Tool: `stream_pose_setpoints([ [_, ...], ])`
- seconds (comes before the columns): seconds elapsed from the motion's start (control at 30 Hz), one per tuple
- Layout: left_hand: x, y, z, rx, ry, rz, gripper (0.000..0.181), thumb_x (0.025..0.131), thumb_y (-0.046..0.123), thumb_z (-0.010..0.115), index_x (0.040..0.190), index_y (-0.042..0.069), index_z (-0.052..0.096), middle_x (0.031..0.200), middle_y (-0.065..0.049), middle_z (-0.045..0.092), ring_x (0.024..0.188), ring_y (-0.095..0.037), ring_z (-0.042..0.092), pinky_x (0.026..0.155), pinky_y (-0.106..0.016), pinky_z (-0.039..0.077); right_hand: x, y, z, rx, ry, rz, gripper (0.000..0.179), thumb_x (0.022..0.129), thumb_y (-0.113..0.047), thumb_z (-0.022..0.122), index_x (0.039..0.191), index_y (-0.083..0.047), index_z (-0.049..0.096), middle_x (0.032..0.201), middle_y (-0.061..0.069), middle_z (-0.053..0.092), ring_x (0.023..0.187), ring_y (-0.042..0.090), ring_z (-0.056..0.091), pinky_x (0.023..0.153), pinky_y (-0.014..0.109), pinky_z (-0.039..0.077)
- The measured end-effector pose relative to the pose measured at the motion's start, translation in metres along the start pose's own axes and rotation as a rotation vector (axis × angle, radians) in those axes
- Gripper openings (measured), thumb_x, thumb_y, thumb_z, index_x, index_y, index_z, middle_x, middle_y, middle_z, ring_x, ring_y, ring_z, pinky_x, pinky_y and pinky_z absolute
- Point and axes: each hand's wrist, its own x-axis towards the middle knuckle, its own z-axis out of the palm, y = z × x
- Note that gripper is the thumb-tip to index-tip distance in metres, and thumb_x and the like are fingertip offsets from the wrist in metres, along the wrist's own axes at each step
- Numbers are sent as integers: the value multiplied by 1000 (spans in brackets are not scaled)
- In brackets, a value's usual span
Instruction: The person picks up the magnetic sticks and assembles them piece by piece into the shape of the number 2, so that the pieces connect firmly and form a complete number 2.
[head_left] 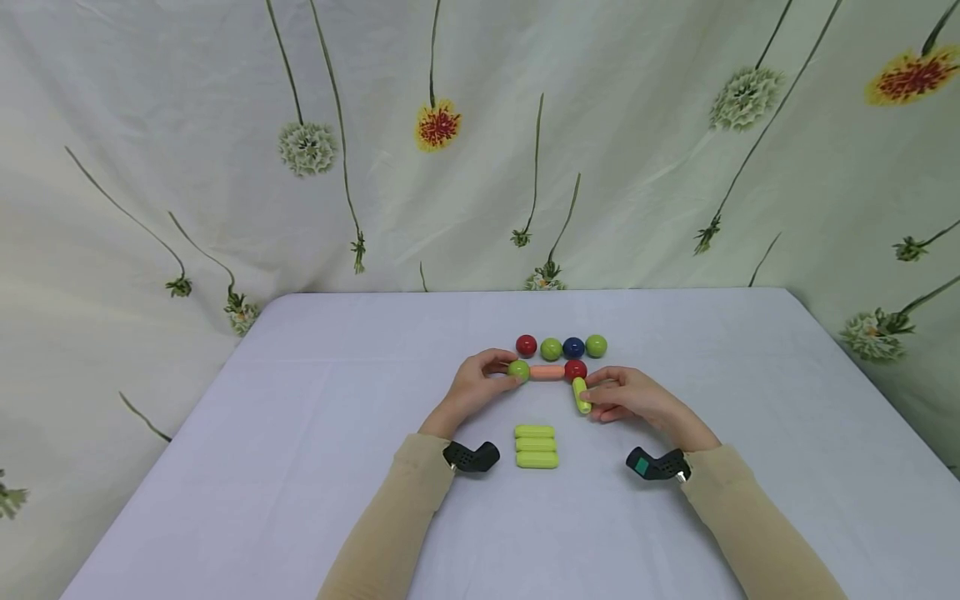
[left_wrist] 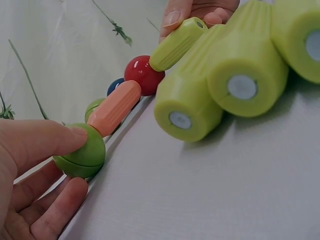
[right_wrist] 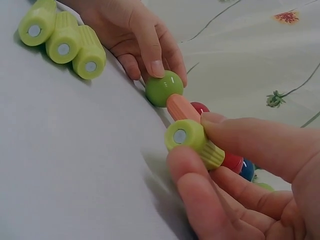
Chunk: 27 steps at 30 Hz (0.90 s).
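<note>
My left hand point(head_left: 474, 385) pinches a green ball point(head_left: 518, 370) between thumb and fingers. From that ball an orange ribbed rod point(head_left: 547, 372) runs to a red ball point(head_left: 575, 370), end to end in a row. A yellow-green ribbed rod point(head_left: 581, 396) is pinched by my right hand point(head_left: 628, 395), its far end at the red ball. In the right wrist view, the near end of this rod point(right_wrist: 181, 136) shows a round grey metal disc. The left wrist view shows the orange rod point(left_wrist: 115, 107) meeting both balls.
Behind the row stand another red ball point(head_left: 527, 346), two more green balls point(head_left: 551, 349) and a dark blue ball point(head_left: 573, 347). Nearer to me, three yellow-green rods point(head_left: 536, 446) lie side by side on the white-covered table point(head_left: 300, 500). A flower-printed cloth point(head_left: 450, 200) hangs behind.
</note>
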Motion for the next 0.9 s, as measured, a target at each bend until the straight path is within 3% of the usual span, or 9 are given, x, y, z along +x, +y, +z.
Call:
stream_pose_setpoints([
  [0.13, 0, -1, 0, 3, -1, 9, 33, 80, 16, 75, 112, 12, 66, 109, 0, 64, 100, -16, 60, 92, -38, 43, 1, 0, 0, -1, 1, -1, 56, 85, -22, 70, 125, 7, 44, 82, 5, 67, 66, 12, 64, 64, 24, 54],
  [0.37, -2, 0, -1, 22, 12, 83, 33, 81, 20, 74, 111, 9, 65, 108, -3, 64, 97, -17, 61, 89, -35, 45, 0, -1, 1, -20, 32, -9, 54, 85, -22, 70, 124, 7, 45, 80, 4, 66, 65, 11, 63, 63, 24, 54],
  [0.6, -1, 0, 1, 18, 13, 47, 35, 81, 18, 74, 114, 9, 64, 112, -4, 63, 102, -20, 60, 94, -41, 43, 0, 0, 2, -38, 59, -17, 54, 84, -23, 71, 123, 6, 47, 80, 5, 66, 64, 12, 63, 63, 24, 54],
  [0.9, 1, -3, 3, 30, 33, 55, 34, 81, 18, 75, 113, 10, 65, 111, -3, 64, 98, -17, 61, 91, -36, 46, 1, 1, 1, -39, 61, -36, 55, 84, -22, 72, 124, 6, 47, 79, 5, 66, 65, 12, 63, 62, 24, 54],
])
